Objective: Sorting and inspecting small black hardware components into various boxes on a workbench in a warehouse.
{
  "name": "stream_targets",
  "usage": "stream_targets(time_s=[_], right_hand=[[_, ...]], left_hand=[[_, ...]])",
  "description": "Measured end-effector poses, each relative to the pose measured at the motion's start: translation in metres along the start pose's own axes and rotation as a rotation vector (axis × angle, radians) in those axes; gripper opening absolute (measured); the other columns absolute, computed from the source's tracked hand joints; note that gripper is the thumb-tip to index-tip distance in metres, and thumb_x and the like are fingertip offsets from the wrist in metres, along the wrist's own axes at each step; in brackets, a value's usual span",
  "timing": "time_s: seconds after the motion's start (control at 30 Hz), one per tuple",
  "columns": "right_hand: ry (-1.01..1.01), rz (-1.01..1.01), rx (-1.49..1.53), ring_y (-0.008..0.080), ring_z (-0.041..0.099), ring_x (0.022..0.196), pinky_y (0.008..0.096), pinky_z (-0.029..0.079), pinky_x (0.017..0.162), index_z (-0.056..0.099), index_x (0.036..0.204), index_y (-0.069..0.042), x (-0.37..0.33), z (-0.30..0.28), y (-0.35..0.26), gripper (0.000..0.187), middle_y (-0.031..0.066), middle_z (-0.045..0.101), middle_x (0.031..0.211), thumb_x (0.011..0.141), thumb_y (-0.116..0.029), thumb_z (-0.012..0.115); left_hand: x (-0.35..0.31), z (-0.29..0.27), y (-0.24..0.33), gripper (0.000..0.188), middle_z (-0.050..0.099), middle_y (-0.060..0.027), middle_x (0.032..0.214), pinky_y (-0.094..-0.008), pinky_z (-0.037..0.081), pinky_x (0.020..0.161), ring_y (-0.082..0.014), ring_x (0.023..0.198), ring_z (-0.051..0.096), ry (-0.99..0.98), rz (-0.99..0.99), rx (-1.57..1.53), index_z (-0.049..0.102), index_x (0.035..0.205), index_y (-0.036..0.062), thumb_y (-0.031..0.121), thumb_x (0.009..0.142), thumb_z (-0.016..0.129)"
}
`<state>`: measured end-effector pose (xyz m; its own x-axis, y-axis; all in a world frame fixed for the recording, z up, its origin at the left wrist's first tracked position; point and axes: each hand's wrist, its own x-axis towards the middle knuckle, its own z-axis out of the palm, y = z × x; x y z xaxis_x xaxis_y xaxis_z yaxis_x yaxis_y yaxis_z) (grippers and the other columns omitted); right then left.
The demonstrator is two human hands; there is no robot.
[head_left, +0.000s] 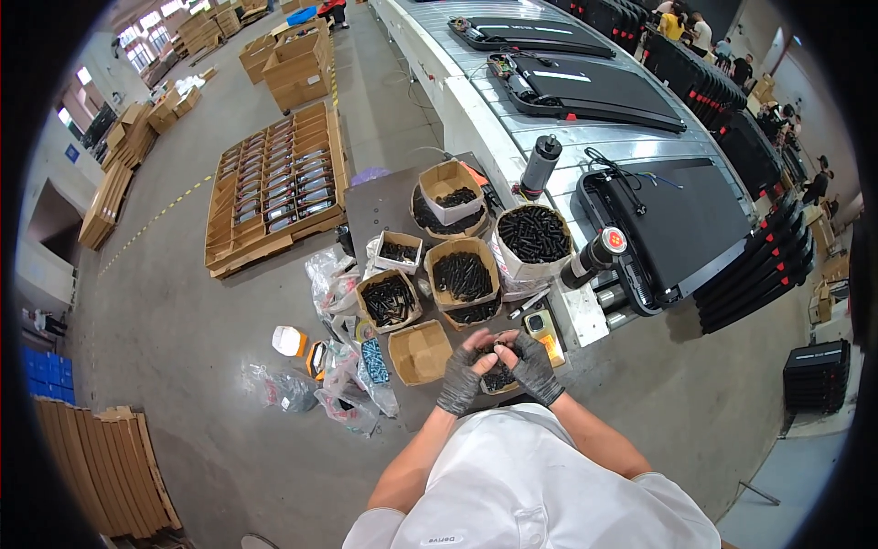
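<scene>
My left hand (467, 373) and my right hand (533, 368) wear dark grey fingerless gloves. They meet above a small box of black hardware (498, 378) just in front of my white shirt. The fingers and thumbs of both hands are bent in a pinch, with the tips close together. Whatever lies between them is too small to make out. Left of my hands stands an open carton (422, 352) with its bare bottom showing. Beyond it are cartons of black bolts (463, 277) and more black bolts (389, 300).
A white tub of black parts (534, 235) stands beside the roller conveyor (585, 320), which carries black treadmill-like decks (672, 220). Two upright cylindrical tools (541, 166) are near its edge. Plastic bags (352, 403) and blue screws (373, 361) lie left. A partitioned pallet tray (219, 247) rests on the floor.
</scene>
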<state>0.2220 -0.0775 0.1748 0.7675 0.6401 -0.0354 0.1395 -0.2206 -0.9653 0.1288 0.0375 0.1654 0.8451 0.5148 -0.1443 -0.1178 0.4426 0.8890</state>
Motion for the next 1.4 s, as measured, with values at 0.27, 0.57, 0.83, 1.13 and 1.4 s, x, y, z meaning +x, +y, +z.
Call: stream_targets(time_s=[0.27, 0.57, 0.83, 1.13, 1.4], right_hand=[[-0.116, 0.034, -0.068, 0.0163, 0.062, 0.081, 0.0293, 0.049, 0.073, 0.062, 0.101, -0.003, -0.003, 0.0, -0.004, 0.02, 0.0082, 0.066, 0.087, 0.086, -0.016, 0.063], [-0.07, 0.328, 0.459, 0.0054, 0.05, 0.066, 0.0211, 0.042, 0.059, 0.057, 0.113, -0.003, 0.017, 0.002, 0.008, 0.031, -0.0021, 0.056, 0.075, 0.094, -0.028, 0.055], [-0.343, 0.623, 0.993, 0.0056, 0.051, 0.07, 0.0201, 0.041, 0.061, 0.059, 0.112, -0.007, 0.035, 0.017, 0.013, 0.044, -0.0018, 0.059, 0.08, 0.097, -0.045, 0.045], [-0.469, 0.549, 0.854, 0.0131, 0.059, 0.081, 0.0261, 0.047, 0.076, 0.06, 0.108, -0.002, 0.064, 0.015, 0.031, 0.038, 0.0055, 0.064, 0.086, 0.099, -0.035, 0.044], [-0.217, 0.671, 0.737, 0.0073, 0.053, 0.078, 0.0226, 0.044, 0.071, 0.063, 0.112, -0.002, 0.073, 0.022, 0.042, 0.042, 0.0001, 0.064, 0.087, 0.098, -0.038, 0.045]], left_hand=[[0.004, -0.023, -0.001, 0.03, 0.067, -0.0109, 0.094, -0.0307, 0.049, 0.077, -0.0186, 0.088, 0.063, -0.153, -0.003, 0.554, 0.063, 0.107, -0.0022, 0.016, 0.083, 0.066], [0.03, -0.021, 0.014, 0.022, 0.065, -0.0099, 0.097, -0.0313, 0.048, 0.081, -0.0197, 0.094, 0.061, -0.171, 0.22, 0.784, 0.066, 0.098, 0.0004, 0.014, 0.08, 0.067], [0.045, -0.023, 0.012, 0.017, 0.053, -0.0116, 0.122, -0.0348, 0.042, 0.091, -0.0249, 0.109, 0.053, -0.087, 0.265, 0.935, 0.069, 0.094, 0.007, 0.012, 0.078, 0.069], [0.069, -0.021, 0.028, 0.029, 0.058, -0.0148, 0.095, -0.0392, 0.048, 0.074, -0.0312, 0.086, 0.059, -0.179, 0.33, 1.174, 0.063, 0.104, 0.0087, 0.001, 0.076, 0.066], [0.12, -0.021, 0.062, 0.019, 0.063, -0.0133, 0.09, -0.0376, 0.05, 0.07, -0.0307, 0.08, 0.061, -0.313, 0.296, 1.235, 0.061, 0.097, 0.0052, -0.001, 0.079, 0.061]])
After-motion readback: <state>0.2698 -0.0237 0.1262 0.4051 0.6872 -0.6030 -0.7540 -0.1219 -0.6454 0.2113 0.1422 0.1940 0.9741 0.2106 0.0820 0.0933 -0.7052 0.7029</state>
